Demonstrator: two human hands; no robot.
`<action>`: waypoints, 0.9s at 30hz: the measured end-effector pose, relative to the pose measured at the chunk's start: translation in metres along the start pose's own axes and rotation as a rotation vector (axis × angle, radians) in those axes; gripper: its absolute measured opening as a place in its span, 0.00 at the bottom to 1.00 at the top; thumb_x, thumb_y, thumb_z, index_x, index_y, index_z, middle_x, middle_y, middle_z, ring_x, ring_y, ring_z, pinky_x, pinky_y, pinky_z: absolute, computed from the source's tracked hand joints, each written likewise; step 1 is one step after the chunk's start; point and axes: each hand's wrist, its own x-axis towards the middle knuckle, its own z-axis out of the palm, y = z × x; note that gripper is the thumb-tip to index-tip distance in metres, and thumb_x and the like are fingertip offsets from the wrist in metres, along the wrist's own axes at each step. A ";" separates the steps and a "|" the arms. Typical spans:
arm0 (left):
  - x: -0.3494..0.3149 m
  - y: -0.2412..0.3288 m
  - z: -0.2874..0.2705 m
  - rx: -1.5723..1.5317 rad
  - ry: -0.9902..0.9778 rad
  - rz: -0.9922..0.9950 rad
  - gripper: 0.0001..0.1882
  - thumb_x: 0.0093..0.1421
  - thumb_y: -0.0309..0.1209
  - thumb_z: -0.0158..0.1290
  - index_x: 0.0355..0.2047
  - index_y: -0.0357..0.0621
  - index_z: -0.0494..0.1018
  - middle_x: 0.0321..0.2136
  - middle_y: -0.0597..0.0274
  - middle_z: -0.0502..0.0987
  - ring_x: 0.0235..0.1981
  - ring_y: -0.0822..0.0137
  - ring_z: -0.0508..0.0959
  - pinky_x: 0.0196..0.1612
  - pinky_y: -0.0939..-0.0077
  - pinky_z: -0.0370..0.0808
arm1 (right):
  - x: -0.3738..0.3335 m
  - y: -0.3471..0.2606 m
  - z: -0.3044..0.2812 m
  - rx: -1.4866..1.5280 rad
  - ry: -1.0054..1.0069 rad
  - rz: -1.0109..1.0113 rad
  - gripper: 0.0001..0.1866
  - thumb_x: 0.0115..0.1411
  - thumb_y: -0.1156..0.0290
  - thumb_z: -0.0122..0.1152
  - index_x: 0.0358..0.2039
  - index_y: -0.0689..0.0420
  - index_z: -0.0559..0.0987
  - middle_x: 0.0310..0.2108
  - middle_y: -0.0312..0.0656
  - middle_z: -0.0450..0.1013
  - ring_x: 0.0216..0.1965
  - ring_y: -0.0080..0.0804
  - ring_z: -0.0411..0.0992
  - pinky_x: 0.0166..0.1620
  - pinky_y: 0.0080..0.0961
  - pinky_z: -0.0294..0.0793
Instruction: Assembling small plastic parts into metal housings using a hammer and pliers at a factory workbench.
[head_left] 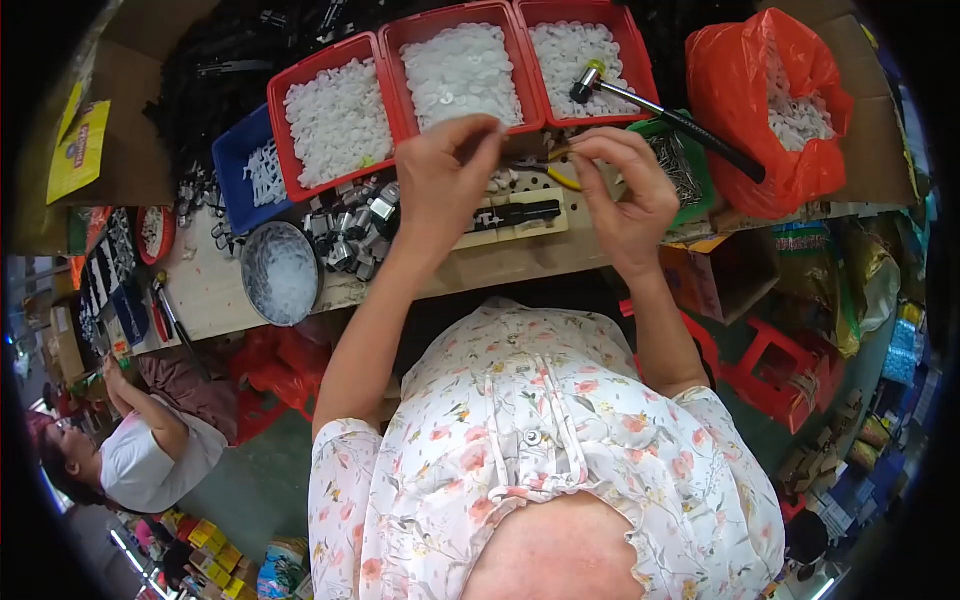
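One wooden table (530,263) lies before the person, with both hands raised above it. The left hand (445,178) has thumb and forefinger brought together at the tips; the right hand (632,195) is curled, its thumb and forefinger almost meeting. Whether either one pinches a small piece, the view does not let one tell. Between the two hands, nearer to the body than their fingertips, sits a cream block (520,233), and on it lies a black part (525,213). Its long axis runs left to right, from one hand toward the other; the left hand appears the nearer one.

Beyond both hands stand three red bins (396,95) of white pieces. A red bag (715,70) is farther out, to the right of the right hand. A metal bowl (258,260) stands left of the left wrist, and metal pieces (345,238) crowd between them. A hammer (690,132) passes beyond the right hand. Pliers (563,178) lie between this hand and the block, and seem to narrow that side.
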 end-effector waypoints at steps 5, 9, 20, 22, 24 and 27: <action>0.034 0.007 -0.007 0.685 0.226 0.632 0.08 0.49 0.24 0.61 0.32 0.40 0.80 0.31 0.56 0.78 0.37 0.53 0.77 0.40 0.63 0.74 | -0.003 0.023 -0.036 -0.168 0.142 0.091 0.07 0.55 0.86 0.62 0.35 0.65 0.79 0.36 0.42 0.77 0.39 0.27 0.75 0.46 0.21 0.72; 0.058 0.017 0.028 0.678 0.083 0.821 0.08 0.48 0.22 0.61 0.32 0.39 0.80 0.32 0.56 0.78 0.40 0.53 0.75 0.42 0.64 0.73 | -0.012 0.032 -0.061 -0.162 0.164 0.150 0.05 0.56 0.85 0.62 0.34 0.66 0.79 0.36 0.42 0.76 0.39 0.27 0.75 0.46 0.22 0.72; 0.123 0.003 0.076 1.065 -0.121 0.972 0.02 0.41 0.24 0.57 0.19 0.42 0.77 0.24 0.57 0.77 0.39 0.53 0.74 0.42 0.53 0.67 | -0.025 0.038 -0.073 -0.181 0.140 0.196 0.04 0.55 0.83 0.63 0.33 0.66 0.79 0.33 0.43 0.76 0.36 0.29 0.75 0.43 0.23 0.72; 0.125 0.003 0.075 1.057 -0.166 0.949 0.03 0.41 0.23 0.56 0.20 0.42 0.77 0.22 0.56 0.77 0.37 0.51 0.75 0.41 0.51 0.67 | -0.025 0.038 -0.074 -0.185 0.134 0.194 0.04 0.55 0.83 0.63 0.32 0.66 0.79 0.33 0.43 0.76 0.36 0.30 0.75 0.43 0.23 0.73; 0.125 0.002 0.075 1.044 -0.151 0.944 0.02 0.42 0.23 0.56 0.19 0.42 0.77 0.22 0.55 0.77 0.38 0.50 0.75 0.43 0.52 0.67 | -0.024 0.036 -0.073 -0.184 0.132 0.197 0.05 0.54 0.83 0.64 0.32 0.66 0.79 0.33 0.43 0.76 0.36 0.30 0.75 0.43 0.23 0.73; 0.120 0.007 0.071 0.999 -0.111 0.907 0.02 0.44 0.24 0.57 0.21 0.41 0.79 0.23 0.56 0.78 0.36 0.52 0.76 0.43 0.57 0.68 | -0.022 0.037 -0.071 -0.176 0.131 0.179 0.05 0.54 0.84 0.63 0.33 0.66 0.79 0.33 0.43 0.76 0.36 0.29 0.75 0.42 0.23 0.73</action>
